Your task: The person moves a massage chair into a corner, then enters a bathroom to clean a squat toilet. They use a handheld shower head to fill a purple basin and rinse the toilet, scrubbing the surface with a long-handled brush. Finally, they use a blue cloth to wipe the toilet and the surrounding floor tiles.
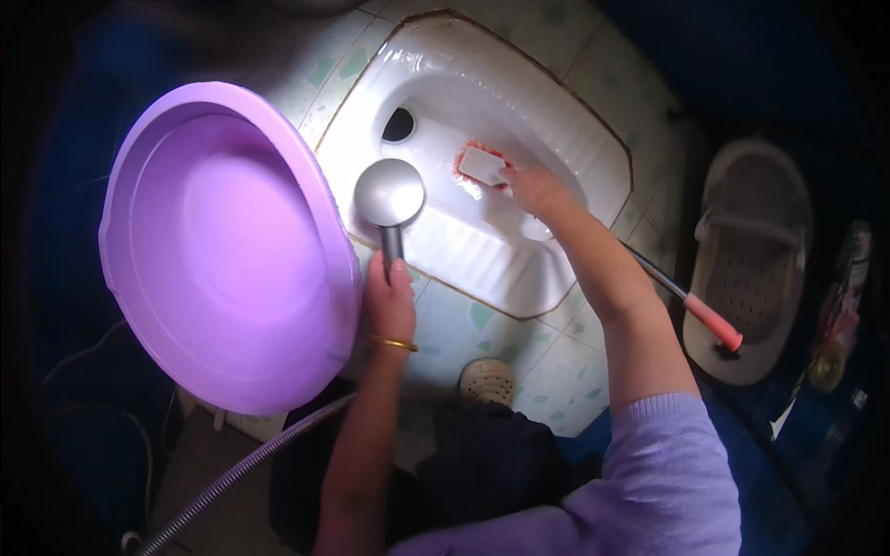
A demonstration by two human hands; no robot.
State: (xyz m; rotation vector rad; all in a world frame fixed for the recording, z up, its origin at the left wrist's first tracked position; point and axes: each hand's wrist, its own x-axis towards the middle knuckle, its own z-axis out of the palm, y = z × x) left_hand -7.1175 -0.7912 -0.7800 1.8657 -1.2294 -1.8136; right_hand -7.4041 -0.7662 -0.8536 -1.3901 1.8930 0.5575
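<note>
My left hand [391, 299], with a gold bangle at its wrist, grips the dark handle of a round silver shower head [389, 193] over the near left edge of a white ceramic squat toilet [459, 243]. My right hand [539, 191] holds a scrubbing brush with a white back [481, 165] and red bristles, down in the toilet's bowl. The drain hole [398, 125] lies to the left of the brush. A metal rod with a pink grip [713, 322] runs out from behind my right forearm; its other end is hidden.
A large purple plastic basin [243, 243] stands tilted at the left. A flexible metal hose [250, 462] crosses the lower left. Patterned tiles [459, 320] surround the toilet, with a beige perforated shoe [488, 381] on them. A pale plastic tub [740, 361] is at the right.
</note>
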